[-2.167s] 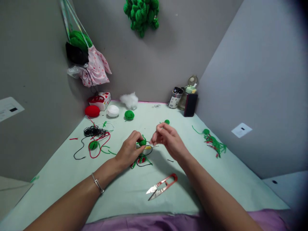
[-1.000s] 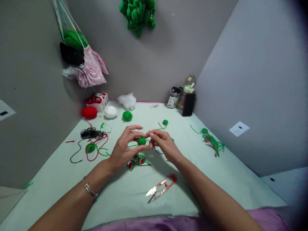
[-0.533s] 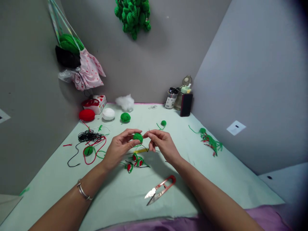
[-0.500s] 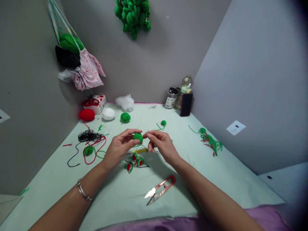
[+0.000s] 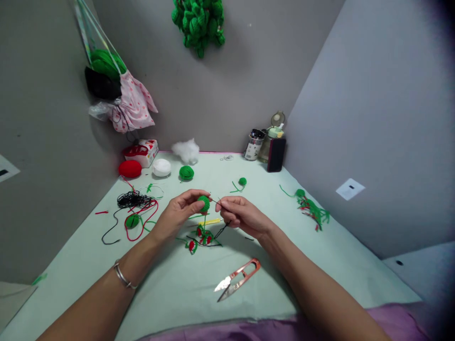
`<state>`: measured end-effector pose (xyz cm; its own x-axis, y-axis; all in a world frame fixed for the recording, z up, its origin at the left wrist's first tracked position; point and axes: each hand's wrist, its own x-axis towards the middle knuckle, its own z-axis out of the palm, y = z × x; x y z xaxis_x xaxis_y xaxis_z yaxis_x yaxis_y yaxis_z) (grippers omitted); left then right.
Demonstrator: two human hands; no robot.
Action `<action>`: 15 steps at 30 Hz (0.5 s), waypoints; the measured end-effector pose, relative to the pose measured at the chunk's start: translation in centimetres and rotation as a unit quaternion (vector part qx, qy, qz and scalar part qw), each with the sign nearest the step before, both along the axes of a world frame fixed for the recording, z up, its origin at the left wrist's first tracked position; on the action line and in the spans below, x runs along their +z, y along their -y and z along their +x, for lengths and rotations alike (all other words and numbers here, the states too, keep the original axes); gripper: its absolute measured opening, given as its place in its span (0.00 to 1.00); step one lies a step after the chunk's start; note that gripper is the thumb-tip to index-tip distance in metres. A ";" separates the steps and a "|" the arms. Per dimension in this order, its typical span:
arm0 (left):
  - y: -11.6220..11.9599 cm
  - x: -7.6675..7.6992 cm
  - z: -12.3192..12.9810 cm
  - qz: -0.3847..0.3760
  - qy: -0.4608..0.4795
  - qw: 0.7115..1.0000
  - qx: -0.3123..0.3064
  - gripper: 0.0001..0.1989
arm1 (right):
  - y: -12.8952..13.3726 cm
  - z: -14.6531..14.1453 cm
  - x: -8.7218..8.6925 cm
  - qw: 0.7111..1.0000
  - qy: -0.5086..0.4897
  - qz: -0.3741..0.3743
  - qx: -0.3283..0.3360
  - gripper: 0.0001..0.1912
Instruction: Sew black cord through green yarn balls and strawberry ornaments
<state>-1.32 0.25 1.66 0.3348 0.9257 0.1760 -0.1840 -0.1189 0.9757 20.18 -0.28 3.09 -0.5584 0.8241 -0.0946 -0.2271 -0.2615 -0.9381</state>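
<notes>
My left hand [image 5: 183, 208] pinches a small green crocheted ball [image 5: 204, 203] between thumb and fingers. A green yarn tail hangs down from it. Just right of the ball, the fingertips of my right hand [image 5: 241, 213] are closed on a thin sewing needle [image 5: 219, 201] with black yarn; a thin dark line spans the gap to the ball. Loose black yarn [image 5: 221, 230] dangles below that hand. Beneath my hands lie several small red, white and green crocheted pieces [image 5: 205, 237] and a yellow-handled crochet hook [image 5: 210, 221], partly hidden by yarn.
Thread snips [image 5: 239, 279] lie in front, blades pointing left. A tangle of black yarn [image 5: 133, 201] and red cord are at left. Behind stand red [image 5: 130, 168], white [image 5: 161, 167] and green [image 5: 186, 173] yarn balls. A phone [image 5: 276, 155] leans at back right; yarn scraps [image 5: 310, 208] lie right.
My right hand has moved slightly right, away from the ball, and a thin dark line now shows between them. The ball has turned in my left hand.
</notes>
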 end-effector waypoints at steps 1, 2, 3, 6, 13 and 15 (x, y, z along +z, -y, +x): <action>0.1 -0.1 0.1 0.011 -0.017 1.000 -0.003 0.16 | 0.0 0.3 0.2 1.000 -0.013 -0.007 0.009 0.16; 0.2 -0.1 0.2 0.020 -0.033 0.999 -0.006 0.16 | 0.0 0.5 0.3 1.000 -0.025 -0.011 0.011 0.15; 0.3 -0.1 0.2 0.027 -0.046 0.999 -0.011 0.16 | -0.1 0.6 0.4 0.999 -0.037 -0.013 0.008 0.15; 0.7 0.0 0.5 0.019 -0.068 0.997 -0.028 0.15 | -0.2 0.7 0.3 0.998 -0.061 -0.020 -0.010 0.14; 1.1 0.6 0.5 -0.012 -0.065 0.995 -0.071 0.18 | -0.4 0.4 0.1 0.993 -0.096 -0.058 -0.046 0.12; 1.1 0.5 0.6 0.000 -0.061 0.996 -0.060 0.17 | -0.4 0.4 0.3 0.991 -0.104 -0.063 -0.048 0.12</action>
<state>-0.75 -0.89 2.21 0.4623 0.8776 0.1269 -0.0772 -0.1027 0.9917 20.54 0.10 3.34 -0.4971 0.8630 -0.0907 -0.4419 -0.3417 -0.8294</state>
